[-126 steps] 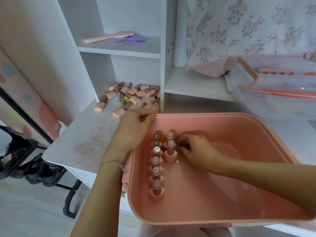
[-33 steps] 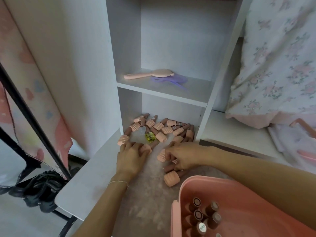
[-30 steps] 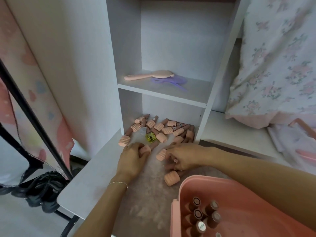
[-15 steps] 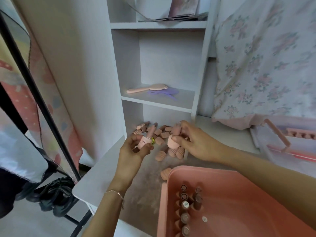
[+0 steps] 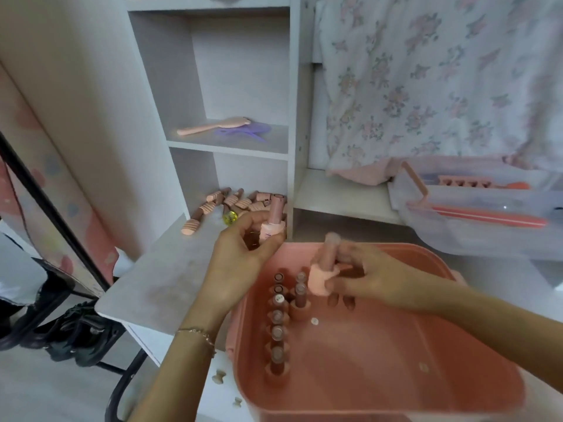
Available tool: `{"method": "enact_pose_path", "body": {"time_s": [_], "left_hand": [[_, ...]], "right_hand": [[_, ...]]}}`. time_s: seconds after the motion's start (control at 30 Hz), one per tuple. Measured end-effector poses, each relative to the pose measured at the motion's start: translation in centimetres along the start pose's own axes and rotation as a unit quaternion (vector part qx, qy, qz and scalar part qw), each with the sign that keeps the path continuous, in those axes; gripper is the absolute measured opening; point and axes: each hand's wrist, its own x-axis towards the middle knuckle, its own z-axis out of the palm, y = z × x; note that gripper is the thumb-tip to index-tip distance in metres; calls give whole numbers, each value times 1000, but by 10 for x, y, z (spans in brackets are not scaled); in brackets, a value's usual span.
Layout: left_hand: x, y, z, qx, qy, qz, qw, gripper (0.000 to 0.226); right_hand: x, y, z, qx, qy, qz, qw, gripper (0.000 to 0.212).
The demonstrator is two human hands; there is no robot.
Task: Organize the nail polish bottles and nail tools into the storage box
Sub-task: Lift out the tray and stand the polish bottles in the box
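A white worktop (image 5: 158, 278) stands against a white shelf unit (image 5: 292, 117), with flowered cloth (image 5: 441, 80) hanging to the right. The pink storage box (image 5: 426, 376) sits at the worktop's near right corner; its lower edge runs out of view. Inside it, along the left wall, a row of bottles (image 5: 277, 324) stands upright, with a shorter second row just beside it.

My right hand (image 5: 365, 278) is over the box, fingers curled round a nail polish bottle (image 5: 323, 269) held upright with its pale base low. This hand is blurred, so I cannot tell whether the bottle touches the box floor, and two dark shapes under the fingers are too smeared to name. My left hand (image 5: 243, 263) hovers at the box's far left corner, palm towards me, fingers closed round a second bottle (image 5: 272, 222) with its cap pointing up. My fingers hide its lower part.

Behind my left hand, loose bottles (image 5: 231, 202) lie in a pile in the shelf unit's lowest compartment, a small yellow one (image 5: 229, 217) among them. A pink brush (image 5: 213, 127) and something purple (image 5: 243, 132) lie on the shelf above. At the right, a clear tray (image 5: 475, 220) holds orange tools (image 5: 487, 217), partly veiled by its plastic.
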Motion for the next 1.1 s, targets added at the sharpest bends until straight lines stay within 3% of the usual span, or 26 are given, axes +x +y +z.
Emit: {"method": "enact_pose_path", "body": {"time_s": [0.1,0.2,0.3,0.5,0.67,1.1], "left_hand": [[-6,-7,4,16,-1,-6,1000,21],[-9,-10,3,25,0,-4,1000,20],[-10,-11,4,47,-10,2,999,23],[-10,-12,5,62,-10,7,998,23],[-11,-14,5,66,-12,8,998,25],[-10,-16,5,54,-17,8,998,24]], "right_hand": [[-7,12,14,-112,-32,45,992,22],[-6,31,28,-282,-27,52,958,15],[-3,48,40,-339,6,49,940,8],[-5,67,50,-284,56,30,957,18],[-3,78,55,-231,77,79,967,34],[10,89,64,-194,135,94,967,24]]}}
